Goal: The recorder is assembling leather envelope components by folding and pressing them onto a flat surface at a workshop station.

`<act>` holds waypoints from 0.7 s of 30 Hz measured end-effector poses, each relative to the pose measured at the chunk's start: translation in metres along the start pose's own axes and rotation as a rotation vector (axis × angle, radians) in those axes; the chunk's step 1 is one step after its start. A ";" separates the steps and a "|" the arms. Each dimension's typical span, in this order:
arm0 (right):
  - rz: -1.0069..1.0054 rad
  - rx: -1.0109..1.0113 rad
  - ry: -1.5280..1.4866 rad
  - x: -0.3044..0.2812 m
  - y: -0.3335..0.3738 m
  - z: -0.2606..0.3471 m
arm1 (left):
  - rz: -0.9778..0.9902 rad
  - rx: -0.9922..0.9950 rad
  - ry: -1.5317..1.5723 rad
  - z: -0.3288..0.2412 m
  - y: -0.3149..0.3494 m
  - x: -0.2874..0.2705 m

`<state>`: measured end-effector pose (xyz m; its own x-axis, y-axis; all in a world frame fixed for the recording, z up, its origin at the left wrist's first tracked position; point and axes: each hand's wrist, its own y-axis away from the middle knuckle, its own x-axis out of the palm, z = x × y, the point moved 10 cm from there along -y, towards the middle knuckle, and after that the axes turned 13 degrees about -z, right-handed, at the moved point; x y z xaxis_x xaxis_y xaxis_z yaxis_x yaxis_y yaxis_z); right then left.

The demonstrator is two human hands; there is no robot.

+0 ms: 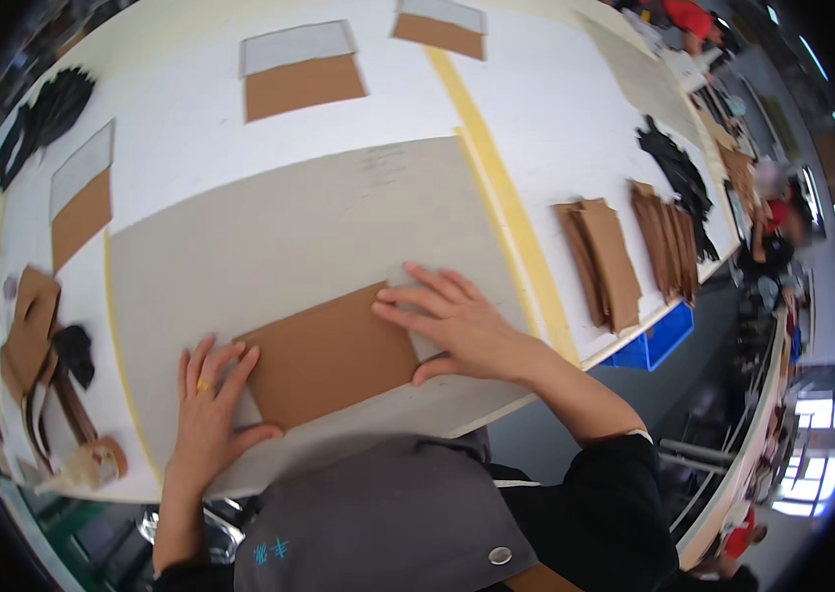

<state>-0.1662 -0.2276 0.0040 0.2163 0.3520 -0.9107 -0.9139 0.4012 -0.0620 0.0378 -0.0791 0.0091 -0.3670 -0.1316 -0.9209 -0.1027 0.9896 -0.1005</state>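
Observation:
A flat brown rectangular panel (333,357), like leather or board, lies slightly slanted on the grey mat near the table's front edge. My left hand (208,407), with a ring on one finger, is at its left edge, thumb at the lower corner and fingertips by the upper one. At the right edge is my right hand (462,328), fingers spread over the upper corner and thumb by the lower corner. Both hands are open, touching the panel without being wrapped round it. What lies under the panel is hidden.
The grey mat (269,237) has yellow tape (496,197) along its sides. Half-brown, half-grey panels (304,87) lie farther back. Brown piece stacks (600,261) and black strips (676,178) are right, above a blue bin (656,340). A round tub (97,462) stands left.

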 end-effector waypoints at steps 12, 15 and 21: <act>0.025 -0.232 -0.070 0.010 -0.042 0.088 | -0.437 0.125 0.199 -0.045 0.049 -0.006; 0.075 -0.370 -0.065 0.044 -0.060 0.115 | -0.437 0.152 0.216 -0.051 0.048 -0.003; -0.050 -0.382 0.158 0.060 -0.104 0.091 | -0.394 0.153 0.253 -0.052 0.046 0.000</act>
<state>-0.0272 -0.1712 -0.0068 0.2352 0.1939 -0.9524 -0.9718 0.0617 -0.2274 -0.0152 -0.0366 0.0241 -0.5427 -0.4883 -0.6834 -0.1488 0.8566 -0.4940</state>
